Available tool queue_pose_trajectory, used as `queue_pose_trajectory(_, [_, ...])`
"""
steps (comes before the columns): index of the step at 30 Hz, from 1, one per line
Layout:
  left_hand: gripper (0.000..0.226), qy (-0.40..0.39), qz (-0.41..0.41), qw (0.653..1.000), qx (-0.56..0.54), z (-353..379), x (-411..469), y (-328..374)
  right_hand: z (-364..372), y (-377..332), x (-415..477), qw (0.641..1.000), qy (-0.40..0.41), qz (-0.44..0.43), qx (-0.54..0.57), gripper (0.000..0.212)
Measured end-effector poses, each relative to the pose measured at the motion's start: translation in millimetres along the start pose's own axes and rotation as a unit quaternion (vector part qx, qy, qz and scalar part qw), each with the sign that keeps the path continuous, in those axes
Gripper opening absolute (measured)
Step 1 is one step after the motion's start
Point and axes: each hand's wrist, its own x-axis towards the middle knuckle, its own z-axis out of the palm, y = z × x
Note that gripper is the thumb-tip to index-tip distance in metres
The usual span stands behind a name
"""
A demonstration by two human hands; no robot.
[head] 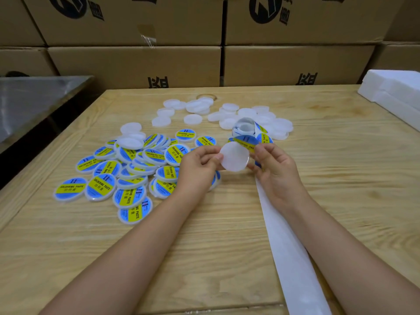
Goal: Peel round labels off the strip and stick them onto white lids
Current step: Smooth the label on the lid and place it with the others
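Observation:
My left hand [200, 164] pinches the left edge of a plain white lid [234, 156] held above the table. At the lid's right edge, my right hand [275, 167] holds it too, and its fingers lie against a blue and yellow round label [246, 142] just behind the lid. The label strip roll [244, 128] stands right behind my hands. Its bare white backing strip [286, 242] trails toward me under my right forearm. Whether the label is off the strip is hidden.
Several labelled lids [127, 173] are heaped on the wooden table [204, 246] to the left. Several plain white lids [227, 114] lie scattered farther back. Cardboard boxes [136, 64] wall the far side, white foam blocks [395, 92] sit at right, a metal table [34, 98] at left.

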Motion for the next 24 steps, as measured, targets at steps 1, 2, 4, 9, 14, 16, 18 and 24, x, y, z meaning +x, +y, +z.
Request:
queue_pose_trajectory(1, [0.017, 0.0, -0.001, 1.0, -0.005, -1.5, 0.4, 0.4, -0.9, 0.3, 0.2, 1.0, -0.007, 0.019, 0.005, 0.014])
queue_pose_trajectory(2, [0.016, -0.002, -0.001, 1.0, -0.008, -2.4, 0.7, 0.7, -1.7, 0.3, 0.5, 0.999, -0.013, 0.033, 0.013, 0.015])
queue_pose_trajectory(4, [0.015, -0.005, -0.003, 1.0, -0.011, -3.2, 0.8, 1.0, -2.8, -0.5, 0.9, 0.998, -0.02, 0.052, 0.026, 0.017])
queue_pose_trajectory(9, [0.012, -0.014, -0.008, 1.0, -0.006, -3.2, 0.5, 0.1, -0.9, 0.4, 1.0, 0.997, -0.024, 0.076, 0.0, 0.017])
queue_pose_trajectory(14, [0.013, -0.02, -0.005, 1.0, -0.006, -3.1, 0.7, -0.1, 1.6, 1.0, 2.1, 0.997, -0.004, 0.078, -0.01, 0.015])
queue_pose_trajectory(16, [0.014, -0.022, -0.003, 1.0, -0.006, -3.2, 0.6, 0.1, 1.6, 1.0, 2.3, 0.997, -0.002, 0.079, -0.01, 0.012])
queue_pose_trajectory(18, [0.013, -0.023, -0.002, 1.0, -0.007, -3.2, 0.8, -0.1, 1.9, 1.1, 2.0, 0.997, -0.002, 0.081, -0.012, 0.011])
queue_pose_trajectory(24, [0.014, -0.023, 0.001, 1.0, -0.002, -2.7, 0.3, 0.4, 3.2, 0.5, 1.9, 0.997, 0.002, 0.078, -0.02, 0.015])
